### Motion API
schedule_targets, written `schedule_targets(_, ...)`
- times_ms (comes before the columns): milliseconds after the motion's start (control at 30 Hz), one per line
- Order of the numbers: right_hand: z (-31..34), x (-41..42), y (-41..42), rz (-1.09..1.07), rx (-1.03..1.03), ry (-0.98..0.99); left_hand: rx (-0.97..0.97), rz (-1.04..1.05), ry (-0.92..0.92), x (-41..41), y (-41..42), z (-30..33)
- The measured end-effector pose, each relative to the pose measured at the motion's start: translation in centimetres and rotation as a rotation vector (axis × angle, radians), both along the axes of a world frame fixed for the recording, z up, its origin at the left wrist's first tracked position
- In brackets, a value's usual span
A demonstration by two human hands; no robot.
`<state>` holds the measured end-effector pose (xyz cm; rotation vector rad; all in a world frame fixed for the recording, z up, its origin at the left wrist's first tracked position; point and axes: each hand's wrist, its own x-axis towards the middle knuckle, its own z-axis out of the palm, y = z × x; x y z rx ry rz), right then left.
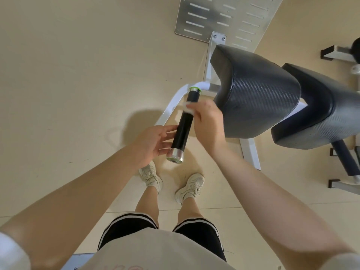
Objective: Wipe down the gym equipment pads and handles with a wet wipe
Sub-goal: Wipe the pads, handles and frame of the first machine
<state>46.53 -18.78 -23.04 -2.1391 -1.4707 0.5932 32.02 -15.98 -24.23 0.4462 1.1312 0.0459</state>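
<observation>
Black foam handle (184,124), just one, sticking out of the white frame (171,106) beside two carbon-look pads (257,94). Its long axis runs from the green ring up top down to the silver end cap (175,155) pointing at the two sneakers. Right hand (207,123) pinches one white wet wipe (188,109) against the handle's upper part; left hand (155,142) is relaxed, straight fingertips touching the lower side

White wet wipe (188,108) around upright black handle (185,123), beside black pads (257,94).
</observation>
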Motion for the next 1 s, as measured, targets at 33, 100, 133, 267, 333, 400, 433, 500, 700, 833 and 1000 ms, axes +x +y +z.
schedule_targets(33,-0.2,0.2,1.8,0.033,-0.069,0.001,0.021,-0.019,0.013,-0.1,0.0,-0.2)
schedule_targets(100,-1.4,0.3,4.3,0.209,-0.304,-0.049,0.058,-0.056,0.048,-0.1,0.0,-0.6)
schedule_targets(133,-2.0,0.5,5.0,0.330,-0.420,-0.174,0.070,-0.067,0.060,-0.2,0.0,-0.6)
schedule_targets(267,-0.7,-0.3,5.3,0.665,-0.607,-0.599,0.107,0.031,0.113,-0.7,0.9,-0.6)
schedule_targets(333,0.0,-0.5,4.2,0.717,-0.617,-0.500,0.111,0.162,0.157,-1.0,1.6,-0.2)
schedule_targets(400,1.4,-0.8,2.2,0.663,-0.611,-0.247,0.122,0.225,0.193,-1.0,2.0,0.8)
schedule_targets(433,2.1,-0.8,1.1,0.619,-0.593,-0.100,0.157,0.224,0.207,-0.9,2.1,1.3)
schedule_targets(500,4.0,-0.3,-1.0,0.482,-0.520,0.172,0.364,0.121,0.260,-0.5,2.0,2.7)
schedule_targets(700,10.4,4.4,-4.3,-0.237,-0.172,0.763,0.649,-0.108,0.005,4.7,0.5,8.6)
schedule_targets(833,12.8,9.5,-6.4,-0.386,-0.047,1.136,0.632,-0.181,-0.177,10.5,-1.6,11.7)
schedule_targets(1000,13.8,17.1,-10.0,-0.416,-0.040,1.116,0.755,-0.229,-0.128,18.3,-5.6,13.1)
